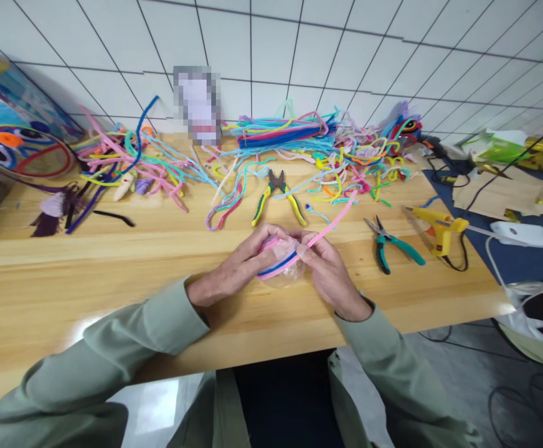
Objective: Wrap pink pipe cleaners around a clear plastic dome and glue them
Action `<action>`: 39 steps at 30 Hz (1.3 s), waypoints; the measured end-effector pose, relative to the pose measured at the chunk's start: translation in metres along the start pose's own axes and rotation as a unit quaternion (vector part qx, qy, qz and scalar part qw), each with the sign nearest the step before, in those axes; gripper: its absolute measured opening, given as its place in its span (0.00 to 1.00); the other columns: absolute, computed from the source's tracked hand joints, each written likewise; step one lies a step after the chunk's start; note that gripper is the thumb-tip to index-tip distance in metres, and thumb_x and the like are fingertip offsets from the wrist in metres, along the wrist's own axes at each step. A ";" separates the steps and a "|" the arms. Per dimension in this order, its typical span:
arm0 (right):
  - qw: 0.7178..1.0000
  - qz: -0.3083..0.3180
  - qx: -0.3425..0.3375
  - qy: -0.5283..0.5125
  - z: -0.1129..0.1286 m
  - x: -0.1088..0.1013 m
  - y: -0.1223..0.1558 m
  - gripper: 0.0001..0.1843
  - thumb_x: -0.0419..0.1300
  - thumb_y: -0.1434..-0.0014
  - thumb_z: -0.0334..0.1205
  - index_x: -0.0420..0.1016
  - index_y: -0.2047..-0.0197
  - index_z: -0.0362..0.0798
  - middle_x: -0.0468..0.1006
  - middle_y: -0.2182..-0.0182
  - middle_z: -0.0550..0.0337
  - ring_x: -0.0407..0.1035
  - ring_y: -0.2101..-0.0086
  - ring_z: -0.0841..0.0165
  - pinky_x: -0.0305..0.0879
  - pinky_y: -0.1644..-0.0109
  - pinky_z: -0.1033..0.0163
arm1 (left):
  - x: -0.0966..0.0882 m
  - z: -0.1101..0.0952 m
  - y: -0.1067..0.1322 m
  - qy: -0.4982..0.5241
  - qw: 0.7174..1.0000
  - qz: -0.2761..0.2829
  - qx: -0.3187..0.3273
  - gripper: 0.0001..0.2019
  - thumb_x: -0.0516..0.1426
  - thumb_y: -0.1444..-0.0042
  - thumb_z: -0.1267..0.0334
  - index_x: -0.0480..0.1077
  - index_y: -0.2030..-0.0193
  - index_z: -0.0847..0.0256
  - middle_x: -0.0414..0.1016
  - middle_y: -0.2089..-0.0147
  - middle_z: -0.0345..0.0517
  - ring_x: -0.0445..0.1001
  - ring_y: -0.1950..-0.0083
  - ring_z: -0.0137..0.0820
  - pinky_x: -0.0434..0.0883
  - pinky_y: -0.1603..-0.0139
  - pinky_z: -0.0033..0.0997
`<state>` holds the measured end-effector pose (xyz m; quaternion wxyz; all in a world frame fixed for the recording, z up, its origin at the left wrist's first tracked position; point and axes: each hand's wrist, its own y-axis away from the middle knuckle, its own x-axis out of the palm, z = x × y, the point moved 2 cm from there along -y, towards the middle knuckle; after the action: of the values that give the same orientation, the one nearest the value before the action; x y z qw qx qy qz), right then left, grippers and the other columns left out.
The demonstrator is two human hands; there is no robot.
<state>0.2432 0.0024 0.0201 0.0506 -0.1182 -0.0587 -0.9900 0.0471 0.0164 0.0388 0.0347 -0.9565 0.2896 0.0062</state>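
Near the table's front edge, my left hand (257,252) is closed around a clear, rounded plastic piece (283,278). Pink and dark blue pipe cleaners run round the side of that piece. My right hand (321,261) pinches a pink pipe cleaner (332,223) against the piece's right side, and its loose end points up and to the right. Just beyond my hands lie yellow-green pliers (278,193) with their handles spread. Parts of the plastic piece are hidden by my fingers.
Bundled pipe cleaners (285,134) and loose ones (136,162) line the back by the tiled wall. To the right are teal needle-nose pliers (393,246) and a yellow glue gun (439,227) with its cord. A decorated round piece (23,152) stands far left beside a tall can (23,93).
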 end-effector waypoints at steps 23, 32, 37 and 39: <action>0.999 0.022 -0.023 0.008 0.006 -0.008 -0.003 0.19 0.78 0.46 0.56 0.78 0.67 0.54 0.78 0.48 0.59 0.70 0.45 0.60 0.67 0.41 0.56 | 0.001 0.004 -0.006 -0.098 0.993 -0.011 0.063 0.24 0.64 0.38 0.54 0.67 0.38 0.58 0.73 0.40 0.53 0.74 0.41 0.43 0.72 0.39 0.42; 1.000 0.025 -0.017 0.007 0.003 -0.009 -0.006 0.20 0.78 0.46 0.57 0.76 0.68 0.54 0.80 0.50 0.57 0.72 0.46 0.58 0.68 0.41 0.54 | -0.001 0.014 -0.005 -0.105 0.990 0.004 0.093 0.25 0.63 0.36 0.53 0.65 0.35 0.57 0.72 0.36 0.56 0.73 0.36 0.46 0.71 0.33 0.46; 1.000 0.012 -0.018 0.005 0.001 -0.009 -0.006 0.20 0.78 0.46 0.56 0.76 0.68 0.54 0.80 0.51 0.58 0.73 0.48 0.59 0.68 0.42 0.54 | -0.002 -0.006 -0.004 -0.118 0.990 0.049 0.068 0.25 0.61 0.32 0.52 0.65 0.32 0.58 0.70 0.31 0.58 0.72 0.32 0.48 0.71 0.31 0.48; 1.000 0.008 -0.023 0.004 0.001 -0.008 -0.006 0.19 0.78 0.46 0.56 0.76 0.68 0.54 0.80 0.50 0.58 0.73 0.48 0.59 0.68 0.41 0.54 | -0.004 -0.018 -0.004 -0.137 0.987 0.069 0.048 0.25 0.59 0.30 0.53 0.66 0.30 0.57 0.71 0.30 0.56 0.72 0.31 0.47 0.69 0.28 0.49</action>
<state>0.2504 0.0089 0.0187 0.0558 -0.1154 -0.0348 -0.9911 0.0459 0.0201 0.0568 0.1198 -0.9215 0.3475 0.1257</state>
